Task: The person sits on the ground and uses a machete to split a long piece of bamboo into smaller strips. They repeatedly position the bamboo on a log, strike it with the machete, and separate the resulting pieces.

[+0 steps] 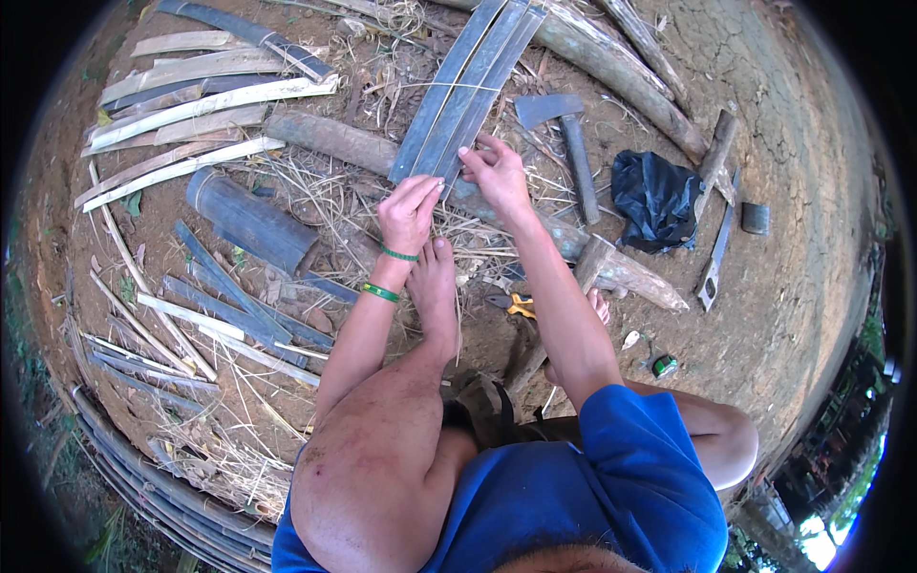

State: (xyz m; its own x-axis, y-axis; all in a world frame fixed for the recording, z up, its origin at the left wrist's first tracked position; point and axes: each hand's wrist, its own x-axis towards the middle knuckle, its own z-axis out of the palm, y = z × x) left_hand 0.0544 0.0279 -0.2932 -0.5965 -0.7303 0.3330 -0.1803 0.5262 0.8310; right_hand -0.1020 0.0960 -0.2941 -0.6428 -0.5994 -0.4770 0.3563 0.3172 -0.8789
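Note:
Several flat dark bamboo slats (pixel 457 91) lie side by side in front of me, their near ends over a log (pixel 334 141). A thin pale strand (pixel 475 87) crosses them farther up. My left hand (pixel 409 215) is closed in a pinch at the slats' near end, beside my bare foot; what sits between its fingertips is too small to name. On the slats' right edge, my right hand (pixel 499 177) has its thumb and fingers drawn together. Whatever they pinch cannot be made out.
A hatchet (pixel 576 158), a black plastic bag (pixel 655 201) and a handsaw (pixel 718 248) lie to the right. Yellow-handled pliers (pixel 519 305) and a green tape measure (pixel 665 365) are nearer. Split bamboo pieces (pixel 205 100) and a bamboo section (pixel 250 224) cover the left.

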